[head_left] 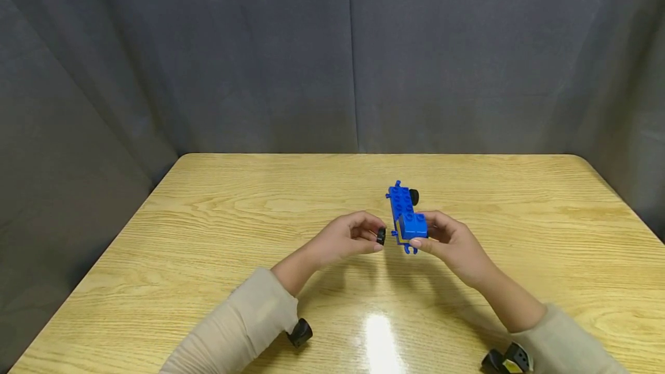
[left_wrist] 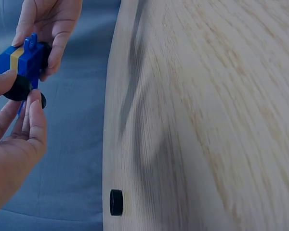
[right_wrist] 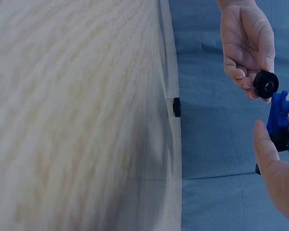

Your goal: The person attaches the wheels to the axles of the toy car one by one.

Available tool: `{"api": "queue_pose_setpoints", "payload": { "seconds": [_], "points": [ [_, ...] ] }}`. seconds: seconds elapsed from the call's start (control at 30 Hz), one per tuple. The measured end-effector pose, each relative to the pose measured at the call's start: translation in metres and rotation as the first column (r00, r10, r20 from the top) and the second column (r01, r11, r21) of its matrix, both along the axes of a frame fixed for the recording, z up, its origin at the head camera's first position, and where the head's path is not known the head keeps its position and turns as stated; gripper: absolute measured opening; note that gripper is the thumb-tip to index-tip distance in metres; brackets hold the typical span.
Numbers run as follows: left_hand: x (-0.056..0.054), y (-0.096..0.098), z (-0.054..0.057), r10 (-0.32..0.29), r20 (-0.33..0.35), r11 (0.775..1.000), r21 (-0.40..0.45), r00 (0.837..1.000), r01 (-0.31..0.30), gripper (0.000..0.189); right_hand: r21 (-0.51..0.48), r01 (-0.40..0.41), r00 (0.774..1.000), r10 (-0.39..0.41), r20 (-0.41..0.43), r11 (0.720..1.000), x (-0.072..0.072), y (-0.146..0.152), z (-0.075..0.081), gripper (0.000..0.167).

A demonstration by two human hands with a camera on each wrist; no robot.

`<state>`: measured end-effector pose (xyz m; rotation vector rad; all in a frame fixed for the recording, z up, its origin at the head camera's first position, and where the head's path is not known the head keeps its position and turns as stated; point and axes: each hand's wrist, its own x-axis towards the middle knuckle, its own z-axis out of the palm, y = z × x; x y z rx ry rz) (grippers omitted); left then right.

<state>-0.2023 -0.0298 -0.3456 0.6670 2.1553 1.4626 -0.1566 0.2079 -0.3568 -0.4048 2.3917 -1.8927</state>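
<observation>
In the head view my right hand (head_left: pixel 462 250) grips a blue toy car (head_left: pixel 414 225) by its raised front block, thumb on the near side. A yellow band runs across the body. One black wheel (head_left: pixel 414 197) sits on its far right side, and bare axle stubs (head_left: pixel 393 234) stick out on the left. Just left of the car, my left hand (head_left: pixel 337 241) pinches a loose black wheel (head_left: pixel 381 236) between thumb and fingers. The right wrist view shows this wheel's hub hole (right_wrist: pixel 269 86) close to the car body (right_wrist: pixel 278 118). Another wheel (right_wrist: pixel 282 141) shows by my right fingers.
Another black wheel (left_wrist: pixel 116 202) stands on the wooden table (left_wrist: pixel 192 144), seen in both wrist views. Grey cloth (head_left: pixel 260 62) hangs behind the table. Black wrist devices (head_left: pixel 300 332) sit at both sleeve cuffs, low over the tabletop.
</observation>
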Motion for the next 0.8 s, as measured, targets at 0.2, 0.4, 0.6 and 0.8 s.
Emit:
{"api": "queue_pose_setpoints", "payload": {
  "seconds": [0.2, 0.4, 0.6, 0.8],
  "points": [
    [0.0013, 0.0037, 0.0007, 0.001, -0.005, 1.000, 0.005, 1.000, -0.001, 0.037, 0.000, 0.002, 1.000, -0.002, -0.006, 1.000, 0.0006, 0.0007, -0.0001, 0.042],
    [0.0010, 0.0073, 0.0010, 0.001, -0.002, 1.000, 0.009, 1.000, -0.001, 0.037, -0.006, -0.002, 1.000, 0.002, -0.015, 1.000, 0.0007, 0.0013, 0.0004, 0.042],
    [0.0014, 0.0094, 0.0016, 0.005, -0.001, 1.000, 0.020, 1.000, -0.005, 0.037, -0.009, -0.014, 1.000, 0.014, -0.028, 1.000, 0.0007, 0.0011, 0.0006, 0.042],
    [0.0019, 0.0103, 0.0021, 0.004, 0.002, 1.000, 0.030, 1.000, -0.004, 0.036, 0.019, -0.011, 0.999, 0.011, -0.037, 1.000, 0.0013, 0.0011, -0.0002, 0.044]
  ]
}}
